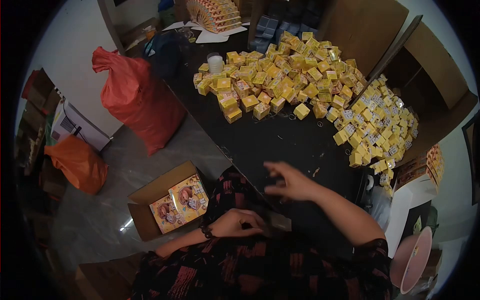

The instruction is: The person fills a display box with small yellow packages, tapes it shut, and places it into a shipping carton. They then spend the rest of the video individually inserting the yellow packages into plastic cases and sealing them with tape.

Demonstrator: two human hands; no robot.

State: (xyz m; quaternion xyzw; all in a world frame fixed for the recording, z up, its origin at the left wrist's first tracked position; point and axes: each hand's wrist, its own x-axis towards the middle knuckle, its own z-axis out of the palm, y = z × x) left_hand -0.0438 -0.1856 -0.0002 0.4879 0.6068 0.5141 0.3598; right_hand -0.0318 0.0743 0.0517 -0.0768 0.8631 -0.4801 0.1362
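Holds the right hand point(290, 184) loosely spread above the black tabletop point(270, 142), facing small yellow cardboard boxes point(289, 93) probably heaped for easy reach, and curls the left hand point(237, 223) close in beside a blurred, greyish translucent piece point(281, 223), too unclear to tell whether pinched.

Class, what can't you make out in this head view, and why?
Head view:
Item by the left hand: blurred, dim.
Anything beneath the printed packs in the cardboard box: covered by them.
Red sack's contents: hidden by its sides.
Fine print on the small yellow boxes: too small.
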